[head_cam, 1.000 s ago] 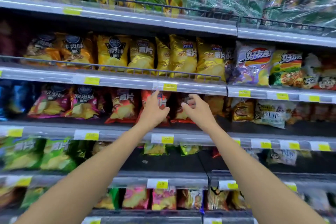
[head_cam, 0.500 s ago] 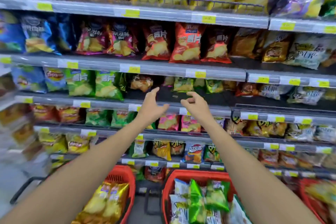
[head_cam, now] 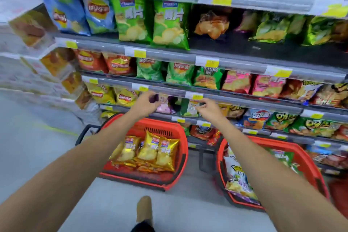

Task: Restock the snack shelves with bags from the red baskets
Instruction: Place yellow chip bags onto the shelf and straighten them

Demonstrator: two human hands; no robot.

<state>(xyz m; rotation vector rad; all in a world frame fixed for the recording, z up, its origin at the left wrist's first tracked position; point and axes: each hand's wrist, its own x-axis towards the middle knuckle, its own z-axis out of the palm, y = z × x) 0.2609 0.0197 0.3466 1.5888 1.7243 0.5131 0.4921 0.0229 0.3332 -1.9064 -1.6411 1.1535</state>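
Both bare arms reach straight out from the bottom corners toward the snack shelves (head_cam: 169, 52), forearms roughly level and converging a little as they go. The left hand (head_cam: 146, 102) hangs in front of one of the lower shelf edges, palm turned inward, fingers loosely curled and nothing in them; a pink bag (head_cam: 166, 107) stands on the shelf just behind its fingertips, though whether they touch it I can't make out. The right hand (head_cam: 208, 108) is beside it at about the same height, near but apart, thumb and forefinger drawn close together with the other fingers bent, and it too holds nothing that I can see. A pale green bag (head_cam: 190, 108) shows between the two hands. Down on the floor below the arms sit the red baskets: the left basket (head_cam: 160, 131) carries a row of gold bags (head_cam: 150, 149) standing side by side, and the right basket (head_cam: 303, 162) holds a white and yellow bag (head_cam: 237, 173) leaning against its near wall with a green bag (head_cam: 282, 156) behind. A tan shoe (head_cam: 144, 209) points toward the left basket.
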